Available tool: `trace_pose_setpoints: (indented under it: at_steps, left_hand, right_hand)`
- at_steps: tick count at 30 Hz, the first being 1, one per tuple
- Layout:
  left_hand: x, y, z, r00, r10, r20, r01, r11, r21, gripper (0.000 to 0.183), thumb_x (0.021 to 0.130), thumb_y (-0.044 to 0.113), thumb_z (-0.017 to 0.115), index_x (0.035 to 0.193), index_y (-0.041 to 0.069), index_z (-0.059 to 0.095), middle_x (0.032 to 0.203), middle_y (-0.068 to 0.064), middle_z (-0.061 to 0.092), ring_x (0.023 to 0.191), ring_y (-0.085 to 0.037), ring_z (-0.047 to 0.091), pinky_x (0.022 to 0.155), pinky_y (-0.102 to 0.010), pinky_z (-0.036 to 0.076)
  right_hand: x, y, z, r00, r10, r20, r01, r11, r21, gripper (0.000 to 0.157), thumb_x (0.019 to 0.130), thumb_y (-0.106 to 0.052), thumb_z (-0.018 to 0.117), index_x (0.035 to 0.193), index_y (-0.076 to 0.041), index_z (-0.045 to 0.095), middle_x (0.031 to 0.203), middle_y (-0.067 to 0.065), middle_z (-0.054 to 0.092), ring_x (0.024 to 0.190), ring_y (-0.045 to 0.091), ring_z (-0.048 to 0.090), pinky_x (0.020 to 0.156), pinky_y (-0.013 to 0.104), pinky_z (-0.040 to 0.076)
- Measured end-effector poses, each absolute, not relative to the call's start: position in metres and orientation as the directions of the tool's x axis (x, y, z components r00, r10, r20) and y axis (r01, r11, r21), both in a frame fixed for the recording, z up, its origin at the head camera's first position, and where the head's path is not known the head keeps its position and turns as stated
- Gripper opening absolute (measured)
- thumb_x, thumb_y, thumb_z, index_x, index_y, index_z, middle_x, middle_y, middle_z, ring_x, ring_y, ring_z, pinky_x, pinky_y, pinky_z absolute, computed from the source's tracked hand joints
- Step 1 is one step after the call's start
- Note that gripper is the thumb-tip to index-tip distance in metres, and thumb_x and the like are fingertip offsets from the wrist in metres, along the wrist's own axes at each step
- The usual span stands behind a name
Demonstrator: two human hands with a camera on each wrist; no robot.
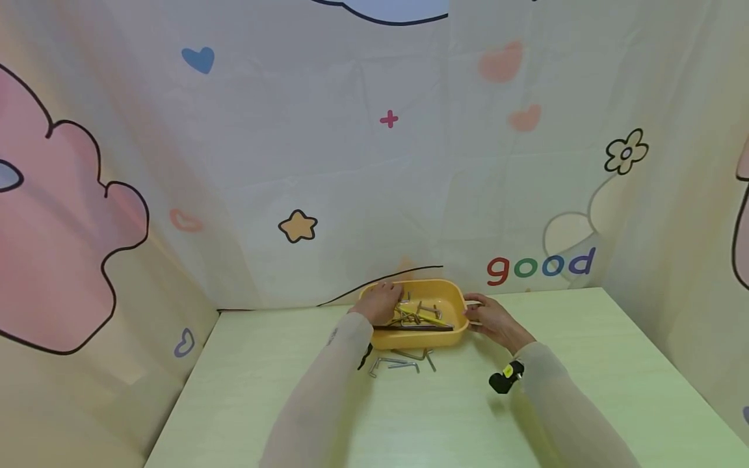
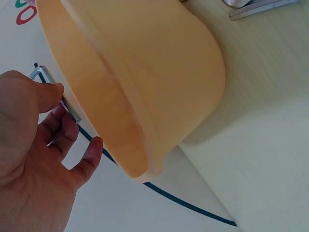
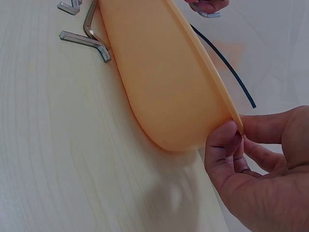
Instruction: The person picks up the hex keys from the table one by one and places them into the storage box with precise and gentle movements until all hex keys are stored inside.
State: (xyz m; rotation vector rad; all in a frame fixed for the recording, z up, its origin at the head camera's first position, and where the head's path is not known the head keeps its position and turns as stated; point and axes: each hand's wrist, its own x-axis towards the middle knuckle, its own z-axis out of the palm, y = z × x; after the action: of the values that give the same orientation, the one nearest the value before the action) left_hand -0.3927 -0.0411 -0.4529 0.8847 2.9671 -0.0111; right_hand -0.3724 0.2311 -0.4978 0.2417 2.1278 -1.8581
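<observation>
A yellow plastic basin [image 1: 409, 339] stands near the back of the table. Inside it lie several metal hex keys, a yellow stick [image 1: 435, 319] and a long dark rod [image 1: 424, 328]. My left hand [image 1: 379, 303] is over the basin's left end. In the left wrist view it pinches a silver hex key [image 2: 71, 110] between thumb and fingers, above the rim. At the other end my right hand [image 1: 494, 323] grips the basin's rim, thumb on one side and fingers on the other, as the right wrist view [image 3: 260, 159] shows.
Several loose hex keys [image 1: 404, 365] lie on the pale table [image 1: 433, 416] just in front of the basin. A printed curtain [image 1: 351, 162] hangs behind the table and along both sides. A small black device [image 1: 504, 378] is on my right wrist.
</observation>
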Motion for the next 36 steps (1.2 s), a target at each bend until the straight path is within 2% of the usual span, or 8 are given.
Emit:
trace_pose_setpoints:
  at_steps: [6,14,20,26,36]
  left_hand:
    - [-0.396,-0.040,-0.460,-0.853,0.517,-0.072,0.515,0.856,0.047,0.017,0.098,0.011,0.056,0.114,0.016,0.052,0.115,-0.001,0.058,0.108,-0.018,0.054,0.090,-0.034,0.048]
    - [-0.397,-0.045,-0.463,-0.856,0.513,-0.063,0.505,0.856,0.107,0.027,0.101,0.014,0.053,0.127,0.018,0.053,0.131,-0.003,0.057,0.122,-0.023,0.052,0.104,-0.040,0.047]
    - [-0.394,-0.047,-0.462,-0.841,0.540,-0.023,0.535,0.839,0.101,0.032,0.103,0.020,0.049,0.135,0.019,0.051,0.139,-0.003,0.054,0.129,-0.024,0.050,0.109,-0.041,0.045]
    - [-0.384,-0.048,-0.455,-0.853,0.519,0.054,0.521,0.853,0.028,0.038,0.104,0.029,0.047,0.141,0.020,0.048,0.139,-0.003,0.052,0.130,-0.025,0.048,0.107,-0.047,0.045]
    - [-0.370,-0.059,-0.450,-0.833,0.523,0.182,0.532,0.847,0.001,0.037,0.102,0.028,0.052,0.138,0.017,0.050,0.134,-0.004,0.055,0.123,-0.024,0.052,0.103,-0.043,0.049]
  right_hand:
    - [-0.372,0.231,-0.498,-0.942,-0.078,-0.327,0.313,0.148,-0.938,0.056,0.097,0.000,0.049,0.150,-0.006,0.031,0.121,0.015,0.047,0.102,0.028,0.053,0.078,0.024,0.056]
    - [-0.375,0.231,-0.498,-0.944,-0.084,-0.320,0.305,0.149,-0.941,0.056,0.097,0.000,0.050,0.149,-0.006,0.032,0.111,0.010,0.047,0.101,0.027,0.053,0.077,0.024,0.056]
    - [-0.373,0.230,-0.498,-0.942,-0.076,-0.326,0.313,0.144,-0.939,0.056,0.097,0.000,0.050,0.150,-0.006,0.032,0.117,0.013,0.047,0.103,0.028,0.052,0.077,0.023,0.055]
    - [-0.372,0.231,-0.498,-0.942,-0.082,-0.325,0.312,0.139,-0.940,0.056,0.097,-0.001,0.050,0.150,-0.006,0.032,0.121,0.015,0.046,0.105,0.028,0.052,0.078,0.024,0.055]
    - [-0.371,0.231,-0.497,-0.942,-0.093,-0.322,0.308,0.135,-0.942,0.054,0.099,-0.002,0.047,0.150,-0.006,0.031,0.115,0.011,0.047,0.099,0.024,0.054,0.079,0.023,0.055]
